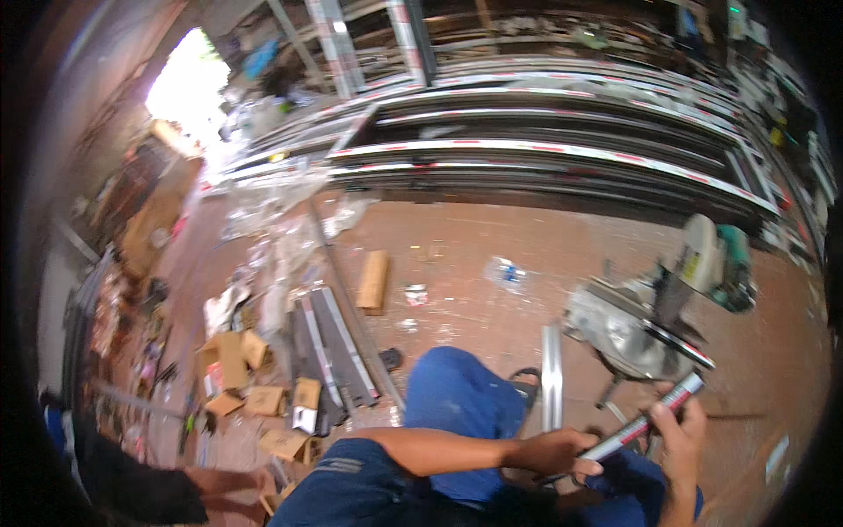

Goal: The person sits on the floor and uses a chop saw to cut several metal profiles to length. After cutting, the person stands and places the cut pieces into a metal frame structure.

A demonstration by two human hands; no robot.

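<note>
A short metal profile [645, 428] with a strip of red and white film along it slants up to the right over my knees. My left hand [558, 454] is closed round its lower end. Farther up, my right hand [680, 430] grips it with the thumb laid along its side; its top end sticks out past the fingers. Just beyond stands a miter saw [619, 325] with a green motor housing, and another short piece with film [680, 344] lies on it. Two silver profiles [551, 378] lie on the floor left of the saw.
Long dark frames [553, 149] with red and white film are stacked across the back. Dark flat profiles [329, 351], cardboard boxes [233, 360] and plastic wrap [281, 206] litter the left floor. A long box [373, 281] lies ahead. Another person's leg [233, 483] shows at lower left.
</note>
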